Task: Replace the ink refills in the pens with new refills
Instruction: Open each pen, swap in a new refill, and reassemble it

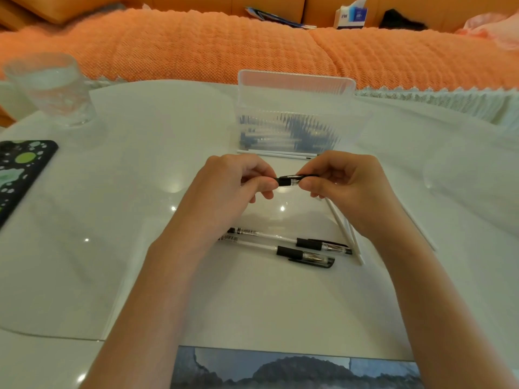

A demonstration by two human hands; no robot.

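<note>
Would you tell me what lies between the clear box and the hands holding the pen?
In the head view, thin white refills lie on the table right in front of the clear box.

bare left hand [222, 189], bare right hand [348, 186]

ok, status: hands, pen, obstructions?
Left hand and right hand pinch black-and-clear pen, mid-air. Two more clear pens lie on white table. Nothing blocking.

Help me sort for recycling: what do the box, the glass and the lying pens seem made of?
Box: clear ribbed plastic, glossy; refills show through its wall. Glass: clear and textured, glass or plastic, can't tell. Pens: clear glossy plastic barrels, black matte grips, perhaps rubber.
</note>
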